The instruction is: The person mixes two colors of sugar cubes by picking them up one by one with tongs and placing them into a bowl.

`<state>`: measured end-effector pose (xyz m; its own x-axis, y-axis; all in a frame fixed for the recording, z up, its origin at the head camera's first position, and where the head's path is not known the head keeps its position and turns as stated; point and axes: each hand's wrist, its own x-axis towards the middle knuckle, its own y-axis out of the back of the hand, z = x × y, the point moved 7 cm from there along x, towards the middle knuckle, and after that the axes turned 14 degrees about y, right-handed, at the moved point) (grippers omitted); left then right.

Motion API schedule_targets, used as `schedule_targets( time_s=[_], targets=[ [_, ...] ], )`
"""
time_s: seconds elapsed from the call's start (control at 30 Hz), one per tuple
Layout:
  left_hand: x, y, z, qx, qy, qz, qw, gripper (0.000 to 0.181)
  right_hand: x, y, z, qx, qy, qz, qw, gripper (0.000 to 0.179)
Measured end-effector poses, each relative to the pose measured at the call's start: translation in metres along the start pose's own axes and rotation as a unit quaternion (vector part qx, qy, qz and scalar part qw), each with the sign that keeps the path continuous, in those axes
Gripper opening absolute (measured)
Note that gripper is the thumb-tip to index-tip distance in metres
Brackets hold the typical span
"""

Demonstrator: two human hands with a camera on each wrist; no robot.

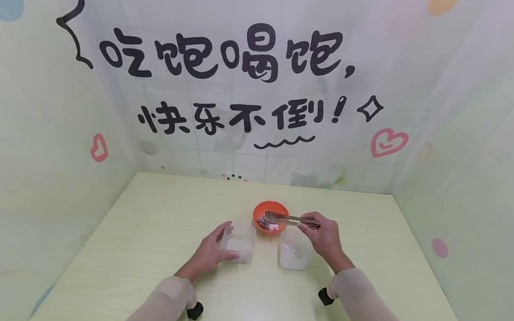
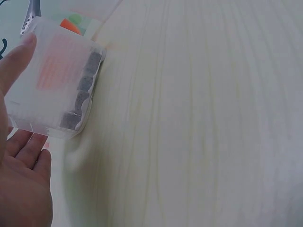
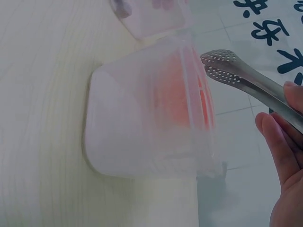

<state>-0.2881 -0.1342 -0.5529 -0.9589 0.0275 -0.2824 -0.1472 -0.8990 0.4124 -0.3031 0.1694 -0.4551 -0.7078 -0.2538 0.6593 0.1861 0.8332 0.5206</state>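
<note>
My left hand grips a translucent plastic container, thumb on the near side and fingers at the far left. Through its wall in the left wrist view, dark cut pieces show along the bottom. With my right hand I hold perforated metal tongs by the handle. Their tips are over the orange bowl, slightly apart in the right wrist view. White and dark pieces lie in the bowl, below the tongs.
A second translucent container stands right of the held one, in front of the bowl, below my right hand. The pale wood-grain table ends at a printed back wall, with printed side walls left and right.
</note>
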Motion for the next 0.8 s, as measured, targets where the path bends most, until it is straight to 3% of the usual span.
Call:
schedule_targets(
  time_s=[0.6, 0.8],
  targets=[
    [0.0, 0.0, 0.0, -0.001, -0.008, 0.0, 1.0, 0.098, 0.004, -0.017, -0.023, 0.067, 0.018, -0.006, 0.9976, 0.017],
    [0.0, 0.0, 0.0, -0.002, -0.006, -0.001, 1.0, 0.097, 0.005, -0.029, -0.032, 0.088, 0.027, -0.032, 0.9952, 0.017]
  ],
)
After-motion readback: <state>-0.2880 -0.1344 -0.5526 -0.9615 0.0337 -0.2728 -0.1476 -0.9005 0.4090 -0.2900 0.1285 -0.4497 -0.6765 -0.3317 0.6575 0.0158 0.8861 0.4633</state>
